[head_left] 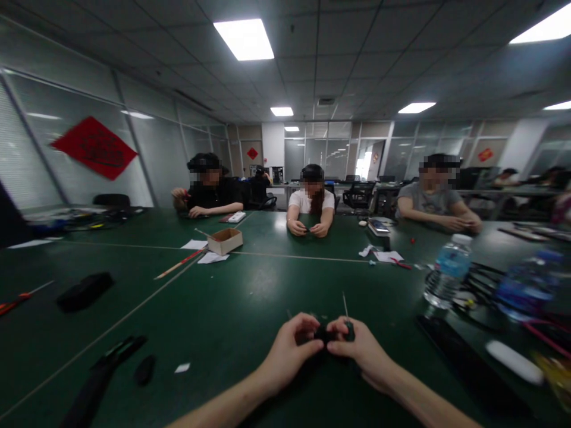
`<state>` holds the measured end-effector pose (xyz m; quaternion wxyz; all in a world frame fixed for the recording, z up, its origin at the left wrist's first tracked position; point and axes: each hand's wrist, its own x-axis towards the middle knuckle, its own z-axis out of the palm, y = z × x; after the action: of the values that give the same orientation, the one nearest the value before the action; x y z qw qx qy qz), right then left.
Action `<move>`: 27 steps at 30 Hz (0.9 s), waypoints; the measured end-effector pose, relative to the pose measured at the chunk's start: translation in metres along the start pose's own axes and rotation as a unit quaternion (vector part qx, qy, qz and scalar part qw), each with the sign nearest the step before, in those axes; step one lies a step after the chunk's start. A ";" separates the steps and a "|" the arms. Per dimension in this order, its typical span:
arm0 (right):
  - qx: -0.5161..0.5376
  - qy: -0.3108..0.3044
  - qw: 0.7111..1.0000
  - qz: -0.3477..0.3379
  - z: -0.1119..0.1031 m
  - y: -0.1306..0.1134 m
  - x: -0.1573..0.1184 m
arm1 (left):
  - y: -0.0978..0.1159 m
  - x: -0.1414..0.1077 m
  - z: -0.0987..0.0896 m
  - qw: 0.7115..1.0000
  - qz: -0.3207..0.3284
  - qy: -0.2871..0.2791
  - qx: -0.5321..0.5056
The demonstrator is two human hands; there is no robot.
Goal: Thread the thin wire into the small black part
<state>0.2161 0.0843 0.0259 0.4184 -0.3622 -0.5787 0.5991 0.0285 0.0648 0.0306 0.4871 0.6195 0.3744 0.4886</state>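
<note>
In the head view, at six o'clock, the left hand (289, 348) pinches a small dark part (321, 334) over the green table (267, 297). The right hand (364, 349) grasps a thin-shafted tool (350, 330), shaft towards twelve o'clock; whether it also grips the part, I cannot tell. The step seems fine two-handed handling; the next move, I judge, calls for steady fingers.

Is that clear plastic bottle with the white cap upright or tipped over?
Upright: the bottle stands on its base on the green table, white cap uppermost.
</note>
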 end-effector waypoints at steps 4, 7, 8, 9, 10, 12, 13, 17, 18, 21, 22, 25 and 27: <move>-0.018 0.007 1.000 -0.011 0.002 -0.002 -0.002 | -0.002 0.000 0.000 1.000 0.003 0.002 0.010; -0.037 0.016 0.999 -0.020 0.003 -0.002 -0.001 | -0.005 0.001 0.001 1.000 -0.001 -0.002 0.014; -0.041 0.019 0.999 -0.022 0.003 -0.002 -0.001 | -0.005 0.001 0.001 1.000 -0.002 -0.003 0.015; -0.042 0.023 0.999 -0.023 0.003 -0.001 -0.001 | -0.005 0.001 0.001 1.000 -0.003 -0.002 0.015; -0.040 0.025 0.999 -0.023 0.003 0.000 0.000 | -0.005 0.001 0.001 1.000 -0.003 -0.001 0.015; -0.029 0.028 0.999 -0.020 0.001 0.003 0.001 | -0.004 0.002 0.002 1.000 -0.005 -0.001 0.014; -0.022 0.027 0.999 -0.018 0.001 0.004 0.001 | -0.003 0.002 0.002 1.000 -0.006 -0.001 0.014; -0.011 0.022 0.999 -0.023 0.000 0.007 0.001 | -0.003 0.002 0.001 1.000 -0.007 -0.004 0.012; -0.014 0.026 0.999 -0.027 0.000 0.007 0.001 | -0.003 0.002 0.001 1.000 -0.008 -0.007 0.009; -0.025 0.034 0.998 -0.035 0.000 0.006 0.001 | -0.003 0.002 0.001 1.000 -0.015 -0.022 -0.010; -0.030 0.033 0.998 -0.036 0.000 0.005 0.001 | -0.003 0.002 0.001 0.999 -0.016 -0.027 -0.017; -0.046 0.027 0.998 -0.039 0.001 0.004 0.001 | -0.001 0.002 0.001 0.998 -0.022 -0.040 -0.039; -0.053 0.019 0.998 -0.037 0.000 0.005 0.001 | 0.002 0.001 0.002 0.996 -0.037 -0.059 -0.056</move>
<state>0.2150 0.0852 0.0213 0.4317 -0.3739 -0.6139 0.5450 0.0308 0.0646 0.0327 0.5596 0.6048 0.3399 0.4534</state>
